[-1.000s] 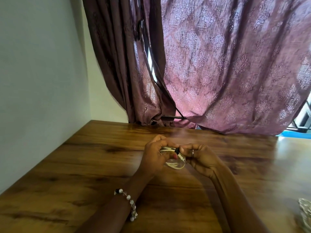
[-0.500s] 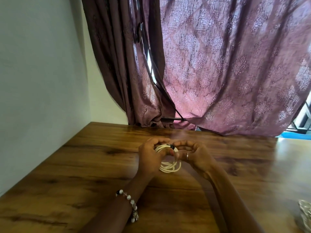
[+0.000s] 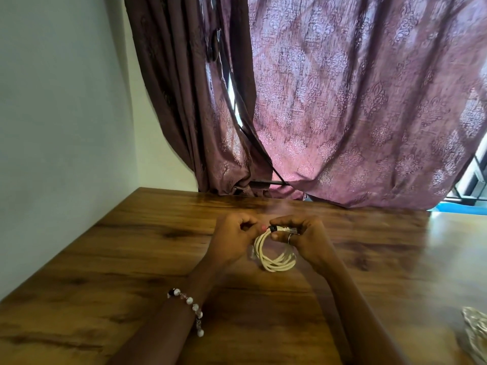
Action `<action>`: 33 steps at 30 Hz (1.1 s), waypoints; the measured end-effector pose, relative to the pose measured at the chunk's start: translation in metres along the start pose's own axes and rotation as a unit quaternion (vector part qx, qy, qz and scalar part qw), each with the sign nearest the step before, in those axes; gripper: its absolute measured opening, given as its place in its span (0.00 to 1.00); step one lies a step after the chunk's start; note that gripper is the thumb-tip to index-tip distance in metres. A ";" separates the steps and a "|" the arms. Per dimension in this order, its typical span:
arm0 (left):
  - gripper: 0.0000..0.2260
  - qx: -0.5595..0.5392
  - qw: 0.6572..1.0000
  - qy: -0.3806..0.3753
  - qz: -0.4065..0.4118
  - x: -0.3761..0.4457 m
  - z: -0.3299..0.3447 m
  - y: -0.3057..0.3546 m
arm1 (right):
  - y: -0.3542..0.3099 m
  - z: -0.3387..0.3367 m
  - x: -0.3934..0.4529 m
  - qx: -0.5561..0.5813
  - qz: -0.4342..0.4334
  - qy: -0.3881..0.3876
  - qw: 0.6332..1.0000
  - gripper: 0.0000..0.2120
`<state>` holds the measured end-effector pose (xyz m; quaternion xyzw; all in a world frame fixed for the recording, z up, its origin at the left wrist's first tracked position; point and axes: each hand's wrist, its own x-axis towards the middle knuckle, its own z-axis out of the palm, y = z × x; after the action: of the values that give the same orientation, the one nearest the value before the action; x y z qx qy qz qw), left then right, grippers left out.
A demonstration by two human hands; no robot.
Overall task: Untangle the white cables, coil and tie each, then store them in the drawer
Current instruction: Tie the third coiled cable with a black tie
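A white cable is wound into a small coil of several loops and hangs just above the wooden table. A black tie wraps the top of the coil. My right hand grips the coil at its top, thumb under the tie. My left hand sits close on the left, fingers curled, fingertips pinching at the tie's left end. A small connector end dangles at the coil's left side. No drawer is in view.
A white wall borders the table on the left. Purple patterned curtains hang behind the table's far edge. A shiny crumpled object lies at the right edge near the table's front.
The coil has dropped lower and hangs more open below my hands. My right hand has shifted onto the coil's top, and both hands now meet at the black tie.
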<state>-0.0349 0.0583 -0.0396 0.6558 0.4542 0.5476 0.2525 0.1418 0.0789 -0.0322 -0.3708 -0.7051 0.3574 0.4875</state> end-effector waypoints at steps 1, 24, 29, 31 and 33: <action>0.04 0.018 1.000 -0.004 0.010 0.000 0.000 -0.002 | 0.001 0.000 0.000 -0.003 0.000 0.000 1.000 0.14; 0.09 0.145 0.989 0.039 -0.014 -0.002 0.019 -0.006 | 0.009 0.013 0.004 -0.038 -0.021 0.051 0.998 0.21; 0.11 0.045 0.993 0.055 -0.091 0.000 0.012 -0.015 | 0.004 -0.004 -0.008 0.144 0.111 0.027 0.983 0.23; 0.11 0.015 0.991 0.020 -0.132 -0.003 0.013 -0.017 | 0.005 -0.010 -0.016 0.151 0.171 0.004 0.974 0.21; 0.11 -0.049 0.981 -0.018 -0.185 -0.009 0.017 -0.010 | 0.002 -0.012 -0.020 0.135 0.204 0.023 0.969 0.19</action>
<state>-0.0217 0.0583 -0.0569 0.5571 0.5356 0.5010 0.3894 0.1589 0.0639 -0.0397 -0.4455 -0.5481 0.5329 0.4660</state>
